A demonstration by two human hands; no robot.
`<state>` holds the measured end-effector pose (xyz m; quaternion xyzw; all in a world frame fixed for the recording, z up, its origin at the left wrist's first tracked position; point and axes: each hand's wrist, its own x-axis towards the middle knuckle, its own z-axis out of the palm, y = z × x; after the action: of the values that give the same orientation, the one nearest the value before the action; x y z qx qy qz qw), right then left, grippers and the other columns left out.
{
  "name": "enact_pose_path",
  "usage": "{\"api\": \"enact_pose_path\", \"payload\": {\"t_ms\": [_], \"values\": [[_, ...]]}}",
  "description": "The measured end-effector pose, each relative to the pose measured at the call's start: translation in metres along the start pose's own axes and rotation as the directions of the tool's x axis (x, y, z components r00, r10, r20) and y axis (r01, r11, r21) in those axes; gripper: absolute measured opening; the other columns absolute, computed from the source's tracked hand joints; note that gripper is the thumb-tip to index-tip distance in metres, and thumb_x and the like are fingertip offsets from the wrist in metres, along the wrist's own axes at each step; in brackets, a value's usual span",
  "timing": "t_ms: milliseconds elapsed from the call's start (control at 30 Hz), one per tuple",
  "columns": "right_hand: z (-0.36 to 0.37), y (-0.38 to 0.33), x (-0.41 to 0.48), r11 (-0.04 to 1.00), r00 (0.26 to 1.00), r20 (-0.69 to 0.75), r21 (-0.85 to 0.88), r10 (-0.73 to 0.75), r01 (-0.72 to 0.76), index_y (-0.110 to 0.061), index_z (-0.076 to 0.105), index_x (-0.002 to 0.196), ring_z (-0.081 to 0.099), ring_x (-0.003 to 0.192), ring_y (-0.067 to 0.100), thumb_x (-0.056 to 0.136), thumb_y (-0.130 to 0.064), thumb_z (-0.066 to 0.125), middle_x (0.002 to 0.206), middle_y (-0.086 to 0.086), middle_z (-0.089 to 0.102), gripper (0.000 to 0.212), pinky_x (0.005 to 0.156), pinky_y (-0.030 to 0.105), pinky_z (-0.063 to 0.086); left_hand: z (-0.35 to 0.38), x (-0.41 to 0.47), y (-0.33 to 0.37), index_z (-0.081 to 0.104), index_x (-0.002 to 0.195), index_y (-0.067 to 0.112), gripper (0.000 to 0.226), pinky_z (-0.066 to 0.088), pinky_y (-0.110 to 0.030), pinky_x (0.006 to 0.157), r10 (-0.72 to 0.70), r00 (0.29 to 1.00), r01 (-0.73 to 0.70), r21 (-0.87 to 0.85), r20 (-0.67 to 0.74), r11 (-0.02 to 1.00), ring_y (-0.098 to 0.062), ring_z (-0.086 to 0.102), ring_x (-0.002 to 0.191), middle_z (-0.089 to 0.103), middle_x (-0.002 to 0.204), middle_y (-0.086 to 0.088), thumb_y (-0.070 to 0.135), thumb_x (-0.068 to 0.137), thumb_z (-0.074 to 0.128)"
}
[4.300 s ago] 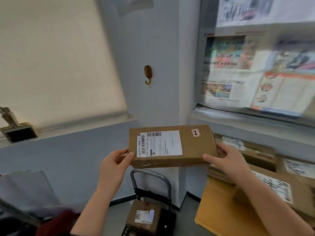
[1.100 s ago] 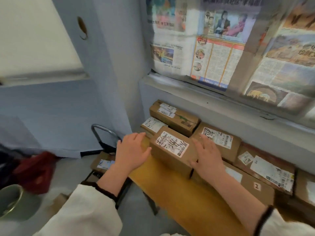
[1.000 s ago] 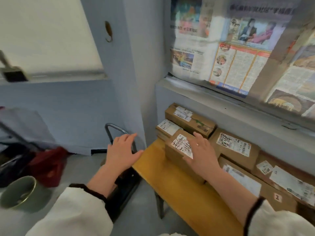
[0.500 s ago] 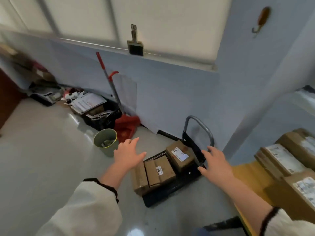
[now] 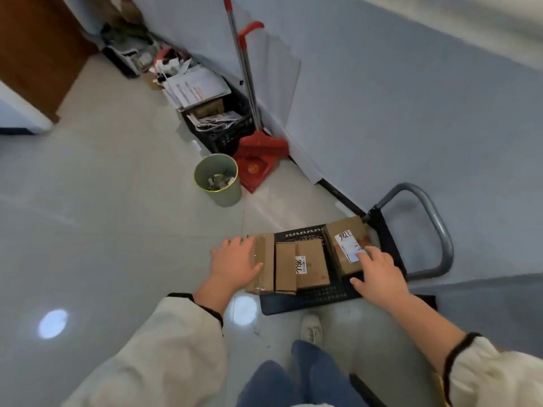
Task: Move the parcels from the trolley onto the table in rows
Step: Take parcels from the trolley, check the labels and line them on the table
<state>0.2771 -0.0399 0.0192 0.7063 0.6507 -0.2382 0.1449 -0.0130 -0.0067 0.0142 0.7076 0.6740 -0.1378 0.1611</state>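
1. Large white label (image 5: 346, 244), on the tall cardboard parcel (image 5: 343, 229), touching the right grip (image 5: 377, 274): handwritten "7786", seen upside down. The print beneath is illegible.
2. Small white label (image 5: 300, 265), on the flat cardboard parcel (image 5: 313, 251), between the right grip and the left grip (image 5: 235, 262): handwritten digits lying sideways, apparently also "7786". The fine print is illegible.

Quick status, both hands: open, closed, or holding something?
Left hand: open, fingers straight, against the leftmost parcel, not gripping it.
Right hand: open, fingertips over the labelled parcel, holding nothing.
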Motion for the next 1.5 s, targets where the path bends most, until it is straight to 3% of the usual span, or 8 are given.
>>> {"api": "enact_pose_path", "payload": {"t_ms": [300,633,800,967,1100,1267,1400,1500], "values": [[0.117,-0.015,0.176,0.84,0.896,0.411,0.416,0.168,-0.349,-0.003,0.048,0.128,0.05,0.115,0.032,0.085,-0.034,0.062,0.13,0.018,0.048,0.054,0.095,0.035,0.043,0.101,0.159,0.011,0.027,0.141,0.022,0.065,0.034,-0.045,0.093,0.115,0.965,-0.157,0.168,0.233,0.973,-0.03,0.038,0.123,0.04,0.138,-0.006,0.04,0.083,0.052],[0.288,-0.026,0.277,0.214,0.653,0.724,0.618,0.222,-0.757,-0.005,0.039,0.135,0.045,0.118,0.031,0.093,-0.025,0.052,0.13,0.016,0.048,0.048,0.099,0.041,0.037,0.254,0.292,0.045,0.022,0.145,0.02,0.065,0.036,-0.049,0.097,0.316,0.906,-0.379,0.207,0.281,0.902,-0.031,0.038,0.126,0.039,0.142,-0.007,0.042,0.09,0.048],[0.341,-0.032,0.282,-0.092,0.457,0.878,0.471,0.139,-0.877,-0.01,0.048,0.112,0.054,0.094,0.024,0.093,-0.035,0.051,0.079,0.006,0.046,0.031,0.084,0.037,0.042,0.304,0.31,0.065,0.018,0.147,0.02,0.069,0.032,-0.052,0.104,0.341,0.876,-0.417,0.181,0.341,0.891,-0.033,0.032,0.133,0.031,0.149,-0.008,0.045,0.091,0.047],[0.366,-0.042,0.285,-0.094,0.479,0.878,0.477,0.009,-0.874,-0.013,0.039,0.134,0.045,0.123,0.033,0.094,-0.037,0.043,0.135,0.014,0.044,0.047,0.098,0.046,0.043,0.321,0.32,0.072,0.012,0.149,0.023,0.073,0.029,-0.054,0.106,0.301,0.874,-0.395,0.196,0.38,0.898,-0.036,0.03,0.135,0.027,0.152,-0.01,0.047,0.09,0.047],[0.366,-0.046,0.291,-0.059,0.5,0.866,0.501,0.019,-0.864,-0.014,0.026,0.142,0.037,0.132,0.029,0.088,-0.02,0.061,0.147,0.01,0.033,0.064,0.106,0.042,0.036,0.329,0.325,0.072,0.012,0.148,0.022,0.073,0.035,-0.052,0.101,0.279,0.875,-0.382,0.21,0.395,0.9,-0.037,0.041,0.126,0.038,0.143,-0.012,0.049,0.09,0.046],[0.36,-0.051,0.293,0.074,0.517,0.852,0.523,-0.08,-0.849,-0.011,0.026,0.143,0.035,0.133,0.024,0.088,-0.011,0.06,0.148,0.005,0.033,0.065,0.101,0.024,0.04,0.332,0.321,0.072,0.015,0.147,0.021,0.073,0.037,-0.052,0.098,0.275,0.886,-0.367,0.203,0.374,0.908,-0.037,0.044,0.122,0.041,0.139,-0.014,0.049,0.088,0.047],[0.355,-0.044,0.288,-0.109,0.532,0.846,0.525,-0.045,-0.844,-0.014,0.037,0.134,0.041,0.126,0.031,0.087,-0.012,0.063,0.137,0.012,0.042,0.054,0.104,0.042,0.038,0.324,0.316,0.073,0.016,0.147,0.021,0.074,0.041,-0.05,0.095,0.314,0.891,-0.385,0.176,0.329,0.906,-0.035,0.046,0.12,0.042,0.138,-0.013,0.049,0.088,0.048],[0.33,-0.038,0.288,-0.225,0.463,0.887,0.449,-0.007,-0.865,-0.01,0.041,0.109,0.052,0.094,0.035,0.088,-0.023,0.06,0.098,0.017,0.05,0.031,0.084,0.049,0.043,0.303,0.315,0.073,0.017,0.147,0.022,0.073,0.045,-0.049,0.092,0.349,0.895,-0.394,0.125,0.278,0.911,-0.035,0.047,0.117,0.043,0.137,-0.013,0.048,0.087,0.05]]}}
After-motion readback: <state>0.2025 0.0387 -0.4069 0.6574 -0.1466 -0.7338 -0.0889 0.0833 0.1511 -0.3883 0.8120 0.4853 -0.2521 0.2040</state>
